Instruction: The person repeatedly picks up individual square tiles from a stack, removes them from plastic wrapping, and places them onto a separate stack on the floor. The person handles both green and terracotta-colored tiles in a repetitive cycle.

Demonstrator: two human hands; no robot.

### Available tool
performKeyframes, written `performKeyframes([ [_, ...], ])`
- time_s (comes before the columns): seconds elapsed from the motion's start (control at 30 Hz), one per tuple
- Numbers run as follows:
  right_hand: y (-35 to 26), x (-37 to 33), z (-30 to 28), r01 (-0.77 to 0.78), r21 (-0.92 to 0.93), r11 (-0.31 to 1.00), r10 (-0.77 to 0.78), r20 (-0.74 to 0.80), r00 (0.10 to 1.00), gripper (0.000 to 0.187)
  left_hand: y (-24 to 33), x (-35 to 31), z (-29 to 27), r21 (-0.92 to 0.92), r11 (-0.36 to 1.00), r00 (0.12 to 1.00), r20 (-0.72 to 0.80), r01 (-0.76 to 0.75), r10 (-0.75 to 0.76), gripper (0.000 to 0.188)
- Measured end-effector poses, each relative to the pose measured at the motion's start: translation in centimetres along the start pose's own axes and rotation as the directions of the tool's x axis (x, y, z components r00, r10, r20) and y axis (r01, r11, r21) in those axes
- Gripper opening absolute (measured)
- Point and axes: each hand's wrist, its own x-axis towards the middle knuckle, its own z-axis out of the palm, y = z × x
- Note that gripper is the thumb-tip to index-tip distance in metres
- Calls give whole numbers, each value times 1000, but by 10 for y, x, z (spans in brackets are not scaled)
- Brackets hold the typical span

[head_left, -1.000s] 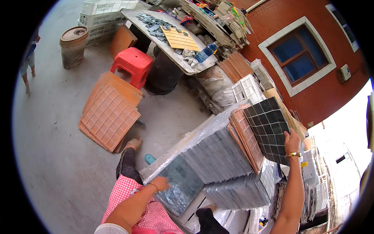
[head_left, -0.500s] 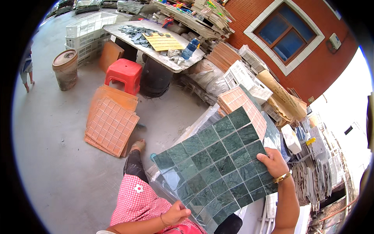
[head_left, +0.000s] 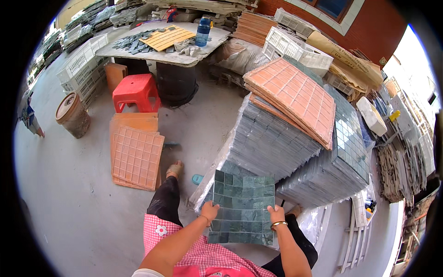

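Between my two hands is a sheet of dark green mosaic tiles, bowed slightly and held by its side edges. My left hand is closed on its left edge, and my right hand grips the right edge. Just beyond the sheet rise tall stacks of tile sheets, partly wrapped in clear plastic. Several orange grid trays lie on top of one stack. A green tile surface shows on the stack to the right.
More orange grid trays lean on the floor at left, by a red stool. Behind stands a work table with loose tile pieces, a yellow grid board and a blue bottle. A lidded bucket stands far left.
The tile sheet has come down and closer to my body, turned from slanted to nearly square with me. My left hand now grips its left edge. My view has shifted, uncovering the stacks.
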Motion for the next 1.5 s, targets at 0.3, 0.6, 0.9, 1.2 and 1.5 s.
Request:
performKeyframes([
  [0.3, 64, 36, 42, -154, 169, 973, 165, -50, 985, 34, 21, 71, 7, 352, 926, 991, 64, -134, 119, 29],
  [0.6, 58, 45, 49, -208, 188, 960, 237, -147, 960, 34, 23, 130, 18, 353, 887, 954, 144, -298, 263, 27],
  [0.9, 90, 44, 48, -168, -348, 922, 140, -104, 985, 52, -18, 124, 11, 547, 791, 919, -95, -272, 382, 38],
  [1.2, 94, 40, 69, -260, -199, 945, 235, -140, 962, 64, -21, 116, 22, 458, 861, 969, 8, -223, 247, 57],
  [1.5, 92, 42, 67, -295, -234, 926, 287, -70, 955, 69, -38, 122, 19, 171, 957, 969, -37, -234, 244, 50],
])
